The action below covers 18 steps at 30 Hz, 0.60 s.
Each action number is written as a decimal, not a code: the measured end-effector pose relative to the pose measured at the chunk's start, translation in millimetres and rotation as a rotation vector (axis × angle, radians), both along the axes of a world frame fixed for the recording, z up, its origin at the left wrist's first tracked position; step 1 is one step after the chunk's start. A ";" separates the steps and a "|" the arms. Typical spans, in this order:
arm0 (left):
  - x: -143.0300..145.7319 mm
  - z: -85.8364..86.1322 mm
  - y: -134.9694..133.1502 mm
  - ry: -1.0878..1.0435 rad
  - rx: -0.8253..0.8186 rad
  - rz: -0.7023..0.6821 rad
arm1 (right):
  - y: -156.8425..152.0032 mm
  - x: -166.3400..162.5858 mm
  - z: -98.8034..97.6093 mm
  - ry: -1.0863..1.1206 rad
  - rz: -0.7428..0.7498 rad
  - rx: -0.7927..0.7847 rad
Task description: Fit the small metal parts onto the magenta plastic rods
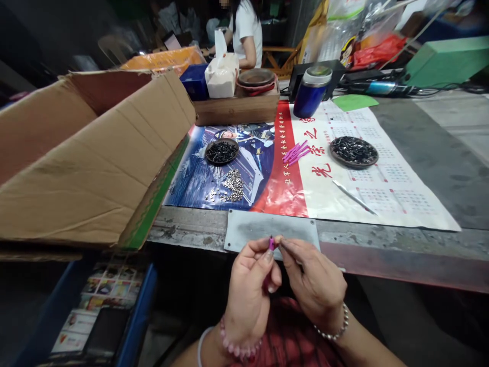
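My left hand pinches a short magenta stick upright between thumb and forefinger, with a small dark tip on top. Close against it, the fingertips of my right hand are pressed together; whatever is between them is too small to make out. Both hands are at the table's front edge, before a grey metal plate. Beyond the plate lie a loose heap of small metal nut-like rings, a bunch of magenta sticks and a slim silver pointed tool.
Two round dishes, the left and the right, hold small black pieces on a calendar poster. A cardboard box stands left. Behind are a wooden box, a blue cup and a person in white.
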<state>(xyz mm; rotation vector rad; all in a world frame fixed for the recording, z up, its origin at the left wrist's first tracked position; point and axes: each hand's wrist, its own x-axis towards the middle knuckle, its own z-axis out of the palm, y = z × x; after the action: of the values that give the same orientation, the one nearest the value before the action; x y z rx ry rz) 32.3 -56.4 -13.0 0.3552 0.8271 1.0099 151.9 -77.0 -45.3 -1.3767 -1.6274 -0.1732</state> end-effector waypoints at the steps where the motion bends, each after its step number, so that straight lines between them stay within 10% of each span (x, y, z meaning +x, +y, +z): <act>1: 0.4 0.2 -0.2 -0.010 0.001 0.003 | 0.2 -0.7 -0.1 0.015 -0.019 -0.012; 18: 0.6 -5.1 -5.7 0.044 0.025 0.037 | 0.6 -9.1 13.7 0.252 -0.002 -0.165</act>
<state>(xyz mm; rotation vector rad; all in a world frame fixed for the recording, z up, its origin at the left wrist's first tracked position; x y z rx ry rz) 32.9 -62.1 -18.1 0.3863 0.8640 1.0504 142.8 -76.5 -31.7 -1.4603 -1.4545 0.1320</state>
